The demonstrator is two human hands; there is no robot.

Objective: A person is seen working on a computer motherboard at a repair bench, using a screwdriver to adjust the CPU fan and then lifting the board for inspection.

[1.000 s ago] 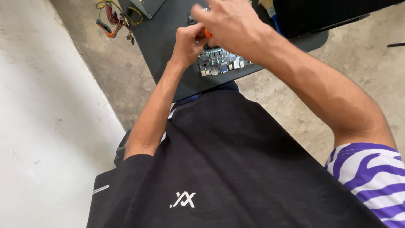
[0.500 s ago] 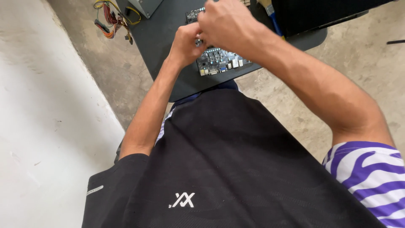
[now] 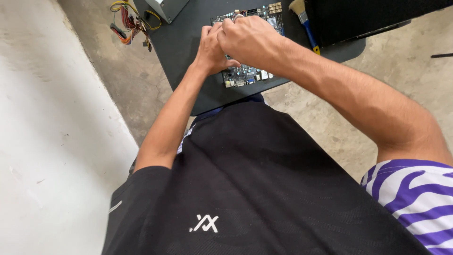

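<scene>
A green-blue computer circuit board (image 3: 245,75) lies on a black table (image 3: 188,52). Both my hands are bunched together right over it. My left hand (image 3: 211,47) has its fingers curled and presses against my right hand (image 3: 250,40), which covers the board's middle with closed fingers and wears a ring. Whatever is between the fingers is hidden. Only the board's near edge with its ports and its far corner (image 3: 271,9) show.
A brush with a blue and yellow handle (image 3: 306,26) lies right of the board, beside a black case (image 3: 368,14). A grey box (image 3: 165,5) with a bundle of coloured cables (image 3: 127,21) sits at the far left. Concrete floor surrounds the table.
A small orange part seen between my hands one second ago is now covered. The hands have closed tighter together over the board.
</scene>
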